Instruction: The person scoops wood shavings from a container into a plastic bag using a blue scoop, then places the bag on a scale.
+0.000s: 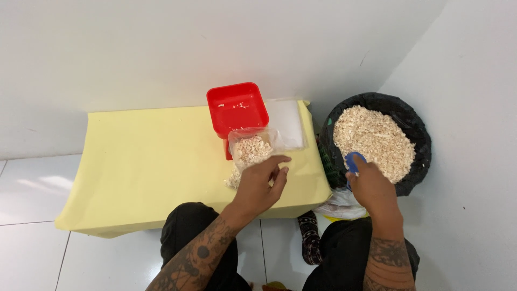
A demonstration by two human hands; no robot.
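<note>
The left hand (262, 185) reaches over the near edge of the low counter (145, 161), which is covered in pale yellow sheet, and its fingers (280, 160) are pinched narrow on the rim of a clear plastic bag (252, 148), holding its mouth up and open. The bag is partly filled with pale wood shavings and stands toward the right side of the counter, touching the front of a red square tray (237, 108) that sits raised on a red base just behind it. A few shavings lie inside the red tray. Right beside the tray, toward the counter's right end, lies a flat stack of clear plastic bags (288, 123). The right hand (371, 188) is off the counter, over the near rim of a round black basket (417, 121) that stands on the floor in the corner by the white wall, just beside the counter's right end. The basket is heaped with the same pale shavings (374, 140). The right fingers are closed around a blue scoop (354, 160), most of it hidden by the hand, its visible end resting at the edge of the heap. The two hands are well apart, the bag between the tray and the left palm. Both forearms are tattooed, and dark trousers show below at the frame's lower edge.
</note>
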